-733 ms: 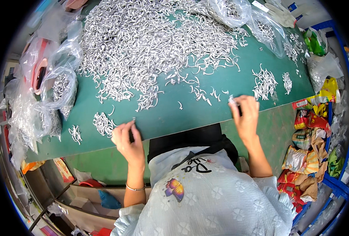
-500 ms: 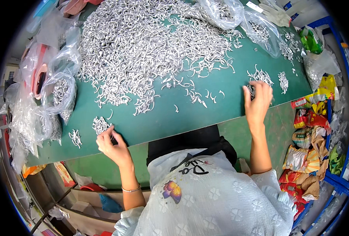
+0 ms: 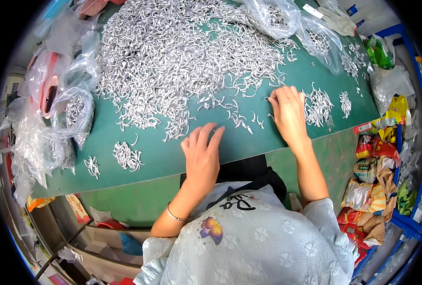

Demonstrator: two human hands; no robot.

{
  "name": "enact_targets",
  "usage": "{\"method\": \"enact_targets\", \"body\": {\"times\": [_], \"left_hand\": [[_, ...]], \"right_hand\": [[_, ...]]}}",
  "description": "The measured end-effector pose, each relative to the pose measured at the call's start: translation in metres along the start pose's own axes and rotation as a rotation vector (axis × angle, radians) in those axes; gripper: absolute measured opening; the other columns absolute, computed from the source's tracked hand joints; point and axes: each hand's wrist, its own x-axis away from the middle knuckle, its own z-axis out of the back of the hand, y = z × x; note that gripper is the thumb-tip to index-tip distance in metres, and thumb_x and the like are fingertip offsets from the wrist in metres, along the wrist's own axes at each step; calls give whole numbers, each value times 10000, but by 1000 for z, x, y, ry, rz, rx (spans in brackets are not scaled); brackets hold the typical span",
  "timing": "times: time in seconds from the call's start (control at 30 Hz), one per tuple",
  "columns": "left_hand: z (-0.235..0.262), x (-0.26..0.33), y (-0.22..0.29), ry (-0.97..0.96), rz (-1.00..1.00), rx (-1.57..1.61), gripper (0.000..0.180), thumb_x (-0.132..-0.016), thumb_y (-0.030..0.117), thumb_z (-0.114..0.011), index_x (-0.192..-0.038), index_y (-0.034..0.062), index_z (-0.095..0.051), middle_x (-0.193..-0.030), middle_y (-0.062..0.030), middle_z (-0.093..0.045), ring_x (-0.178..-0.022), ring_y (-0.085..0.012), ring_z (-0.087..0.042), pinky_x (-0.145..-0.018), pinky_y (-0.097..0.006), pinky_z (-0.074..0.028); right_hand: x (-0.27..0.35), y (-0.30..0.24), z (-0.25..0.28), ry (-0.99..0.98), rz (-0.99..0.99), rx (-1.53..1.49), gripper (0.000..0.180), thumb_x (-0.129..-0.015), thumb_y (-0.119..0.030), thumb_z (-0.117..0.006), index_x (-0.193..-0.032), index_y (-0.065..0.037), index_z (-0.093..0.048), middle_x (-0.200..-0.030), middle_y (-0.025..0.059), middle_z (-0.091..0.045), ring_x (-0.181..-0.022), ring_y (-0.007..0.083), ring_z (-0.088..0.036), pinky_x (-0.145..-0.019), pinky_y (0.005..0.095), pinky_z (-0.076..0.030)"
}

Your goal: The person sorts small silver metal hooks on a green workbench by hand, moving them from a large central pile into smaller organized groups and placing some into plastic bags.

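A wide heap of small curved silvery metal pieces [image 3: 173, 61] covers much of the green tabletop [image 3: 168, 164]. My left hand [image 3: 202, 154] is at the near edge of the heap, fingers apart, over a loose piece that shows between two fingertips. Further right, my right hand [image 3: 289, 114] has its fingers curled, and a small pale tip of a metal piece [image 3: 267, 99] pokes out by the thumb. Beside that hand lies a small pile of pieces [image 3: 318, 107]. Another small pile [image 3: 127, 156] sits left of my left hand.
Smaller clusters of pieces lie at the left [image 3: 91, 166] and right [image 3: 345, 104]. Clear plastic bags [image 3: 73, 111] holding pieces crowd the left side; more bags [image 3: 318, 42] lie at the far right. A blue shelf [image 3: 408, 223] with coloured packets stands beyond the table's right end.
My left hand has moved right from the small left pile to the heap's near edge. My right hand has moved left, off the small right pile.
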Motion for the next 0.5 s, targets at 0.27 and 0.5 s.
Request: {"method": "enact_targets", "body": {"times": [0.27, 0.5], "left_hand": [[-3, 6, -21, 53, 75, 55, 346, -819, -36, -619, -1156, 38, -596, -1173, -117, -537, -940, -272, -526, -839, -402, -371], [-3, 1, -1, 7, -20, 207, 497, -786, -43, -660, -1262, 53, -557, -1208, -131, -544, -1124, -304, -523, -905, -404, -383]], "right_hand": [[-2, -18, 0, -48, 57, -247, 99, -828, -38, -650, -879, -38, -565, -842, 93, -541, -840, 289, -507, -730, 394, -368], [13, -61, -13, -274, 269, -463, 131, -811, -59, -678, -910, -31, -597, -865, 106, -547, -865, 298, -518, -767, 394, -404]]}}
